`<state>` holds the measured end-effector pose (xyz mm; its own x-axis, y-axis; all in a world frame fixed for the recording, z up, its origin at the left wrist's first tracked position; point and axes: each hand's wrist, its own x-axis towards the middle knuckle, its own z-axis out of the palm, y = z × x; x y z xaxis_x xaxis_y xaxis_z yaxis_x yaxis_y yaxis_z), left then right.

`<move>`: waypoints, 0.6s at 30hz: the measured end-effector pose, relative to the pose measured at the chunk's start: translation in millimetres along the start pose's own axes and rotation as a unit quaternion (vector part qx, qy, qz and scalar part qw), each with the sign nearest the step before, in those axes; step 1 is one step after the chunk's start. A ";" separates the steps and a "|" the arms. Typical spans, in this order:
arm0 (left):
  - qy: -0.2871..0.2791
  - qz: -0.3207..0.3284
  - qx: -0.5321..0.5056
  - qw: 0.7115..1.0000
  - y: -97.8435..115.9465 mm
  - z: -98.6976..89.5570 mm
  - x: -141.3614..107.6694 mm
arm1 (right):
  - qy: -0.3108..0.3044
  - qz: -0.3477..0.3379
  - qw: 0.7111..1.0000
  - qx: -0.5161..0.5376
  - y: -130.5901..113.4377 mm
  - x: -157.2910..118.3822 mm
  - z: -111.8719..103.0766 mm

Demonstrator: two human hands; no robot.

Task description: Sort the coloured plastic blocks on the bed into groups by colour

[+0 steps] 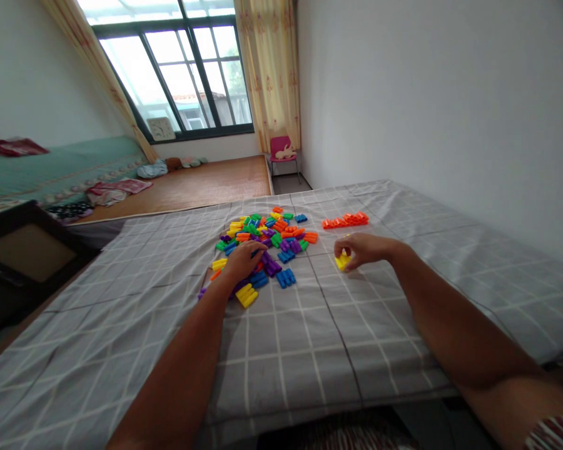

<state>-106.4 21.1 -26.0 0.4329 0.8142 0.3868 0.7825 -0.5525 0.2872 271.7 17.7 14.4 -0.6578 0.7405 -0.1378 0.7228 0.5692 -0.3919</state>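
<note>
Our right hand pinches a yellow piece between thumb and fingers. We see the piece at the left end of the hand, below the curled fingertips, with part of it hidden; whether it touches the checked cloth we cannot tell. Its visible side is toward us, but it is too small and covered for us to say which way its long axis runs.

Beyond that hand, well clear of it, lies an orange row of joined pieces. Its long axis runs crosswise, left to right, with the left end slightly nearer us.

Our left hand is over the near part of the mixed pile, fingers pointing right; whether it grips anything we cannot tell. A blue piece lies to its right, between our two hands, its tubes side by side.
</note>
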 end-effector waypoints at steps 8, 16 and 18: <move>0.004 -0.001 -0.012 1.000 1.5 -0.8 0.1 | 0.031 0.033 0.998 -0.031 3.2 -5.4 -1.6; 0.004 -0.004 -0.016 1.000 0.4 -1.1 0.9 | 0.047 0.064 0.993 -0.088 15.1 6.6 7.1; 0.006 -0.004 -0.016 1.000 -0.7 -0.6 0.9 | 0.100 0.069 0.987 -0.105 17.4 11.1 8.1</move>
<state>-106.8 22.1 -25.3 0.4213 0.8166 0.3946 0.7711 -0.5515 0.3181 275.3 32.9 -1.3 -0.5110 0.8595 0.0134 0.8438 0.5046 -0.1828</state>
